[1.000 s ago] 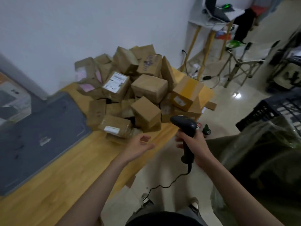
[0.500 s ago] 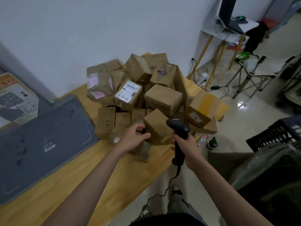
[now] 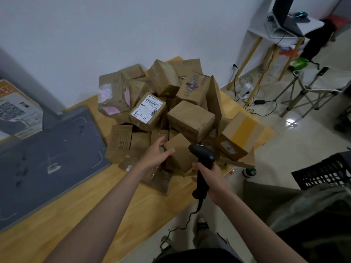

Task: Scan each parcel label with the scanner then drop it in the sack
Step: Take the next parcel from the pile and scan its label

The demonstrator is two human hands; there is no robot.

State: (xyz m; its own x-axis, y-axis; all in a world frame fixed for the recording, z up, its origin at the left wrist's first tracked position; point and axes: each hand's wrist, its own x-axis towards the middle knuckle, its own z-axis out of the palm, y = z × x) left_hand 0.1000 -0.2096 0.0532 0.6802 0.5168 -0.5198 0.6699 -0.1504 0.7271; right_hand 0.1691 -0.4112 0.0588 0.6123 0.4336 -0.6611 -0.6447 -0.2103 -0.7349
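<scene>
Left hand has moved right onto the small box, fingers spread; right hand is gripping the scanner at its 3 o'clock, over the desk.

Parcels heaped on table; sack right.

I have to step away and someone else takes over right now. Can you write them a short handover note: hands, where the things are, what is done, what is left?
Left hand: open, fingers reaching onto a small plain box at the front of the parcel pile; not gripping it.
Right hand: grips the black corded scanner, head aimed toward that box.
Pile sits on the wooden table. The sack is on the floor to the right.
Done: nothing shown as scanned for this box; no label visible on it.
Left: lift the box, find and scan its label, drop it in the sack, then repeat for the pile.
</scene>
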